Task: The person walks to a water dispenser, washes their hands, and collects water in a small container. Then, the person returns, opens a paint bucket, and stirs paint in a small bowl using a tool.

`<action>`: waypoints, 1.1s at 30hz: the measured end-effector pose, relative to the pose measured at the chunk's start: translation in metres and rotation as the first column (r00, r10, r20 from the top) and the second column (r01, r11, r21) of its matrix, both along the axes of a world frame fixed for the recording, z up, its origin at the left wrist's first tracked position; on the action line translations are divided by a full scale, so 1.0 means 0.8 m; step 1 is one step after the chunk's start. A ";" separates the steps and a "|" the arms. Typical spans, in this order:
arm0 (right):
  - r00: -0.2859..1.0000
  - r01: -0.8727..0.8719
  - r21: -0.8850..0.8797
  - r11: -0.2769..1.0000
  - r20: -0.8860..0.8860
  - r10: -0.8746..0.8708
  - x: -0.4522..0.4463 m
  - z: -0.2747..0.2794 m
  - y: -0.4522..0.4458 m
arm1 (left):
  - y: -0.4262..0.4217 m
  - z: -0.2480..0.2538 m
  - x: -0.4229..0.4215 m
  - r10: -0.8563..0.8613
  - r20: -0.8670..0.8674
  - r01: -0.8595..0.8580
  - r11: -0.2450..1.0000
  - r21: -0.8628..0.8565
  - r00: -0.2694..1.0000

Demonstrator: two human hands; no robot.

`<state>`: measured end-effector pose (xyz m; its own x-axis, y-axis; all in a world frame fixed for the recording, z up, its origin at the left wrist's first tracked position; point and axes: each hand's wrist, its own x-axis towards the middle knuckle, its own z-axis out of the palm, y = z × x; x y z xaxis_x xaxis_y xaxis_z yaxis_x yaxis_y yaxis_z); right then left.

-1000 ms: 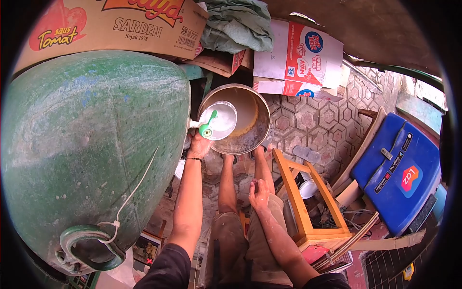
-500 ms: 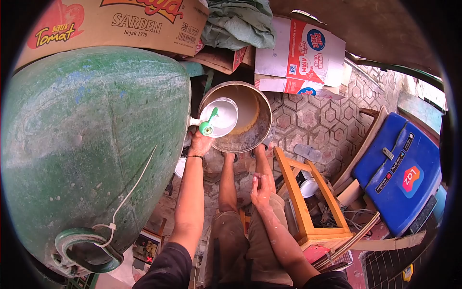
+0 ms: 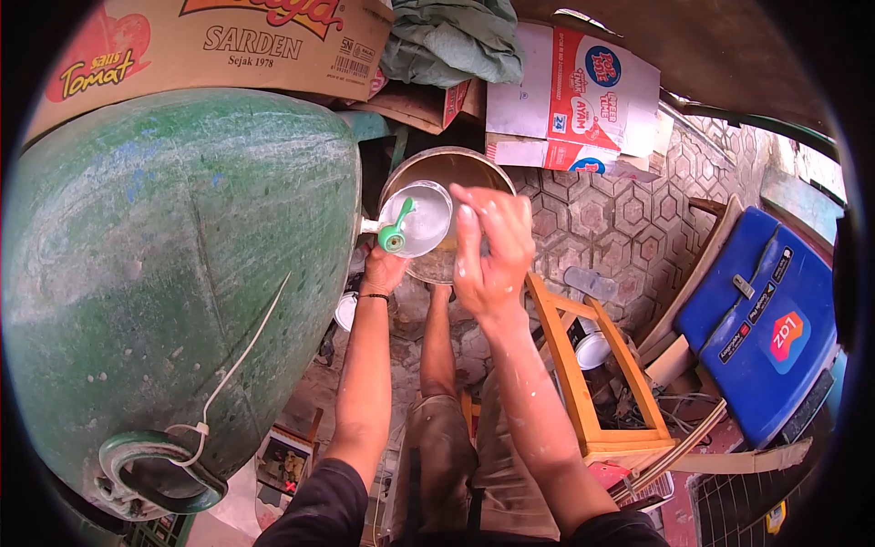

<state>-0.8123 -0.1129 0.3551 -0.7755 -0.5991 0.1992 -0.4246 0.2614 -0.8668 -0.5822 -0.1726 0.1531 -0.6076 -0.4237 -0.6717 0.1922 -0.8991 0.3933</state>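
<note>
A white plastic tub (image 3: pixel 430 224) with whitish liquid in it sits under the green tap (image 3: pixel 393 239) on the side of the large green tank (image 3: pixel 210 237). My left hand (image 3: pixel 384 270) grips the tub's near left edge from below, its fingers partly hidden. Beneath the tub stands a large metal pot (image 3: pixel 456 164), with a brownish inner wall. My right hand (image 3: pixel 497 251) is raised just right of the tub, with white smears on the fingers. Those fingers are loosely bent and apart, and nothing shows in them.
Cardboard boxes (image 3: pixel 264 46) lie behind the tank, and a red-and-white box (image 3: pixel 574 91) lies past the pot. A wooden stool (image 3: pixel 583 383) stands at my right, near a blue case (image 3: pixel 761 319). Hexagonal paving (image 3: pixel 629 214) covers the ground.
My right hand has risen from above my leg to beside the tub, over the pot's right side. My left hand and the tub stay under the tap.
</note>
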 end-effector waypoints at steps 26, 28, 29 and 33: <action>0.884 -0.467 0.147 0.872 0.080 0.460 -0.051 -0.031 -0.033 | 0.009 0.009 -0.014 0.097 0.019 -0.097 0.995 0.019 0.995; 0.847 -0.531 0.171 0.830 0.121 0.517 -0.045 -0.029 -0.031 | 0.010 0.010 -0.013 0.094 0.026 -0.094 0.996 -0.004 0.995; 0.829 -0.560 0.191 0.806 0.137 0.543 -0.039 -0.030 -0.031 | 0.011 0.008 -0.010 0.078 0.031 -0.077 0.997 -0.025 0.997; 0.829 -0.557 0.248 0.793 0.105 0.549 -0.022 -0.037 -0.019 | 0.009 -0.003 -0.003 0.102 -0.029 -0.100 0.993 0.062 0.994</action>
<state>-0.8299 -0.1282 0.3258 -0.2986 -0.9536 -0.0380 -0.5433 0.2026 -0.8148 -0.5845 -0.1655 0.1510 -0.5858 -0.4431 -0.6786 0.2945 -0.8964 0.3312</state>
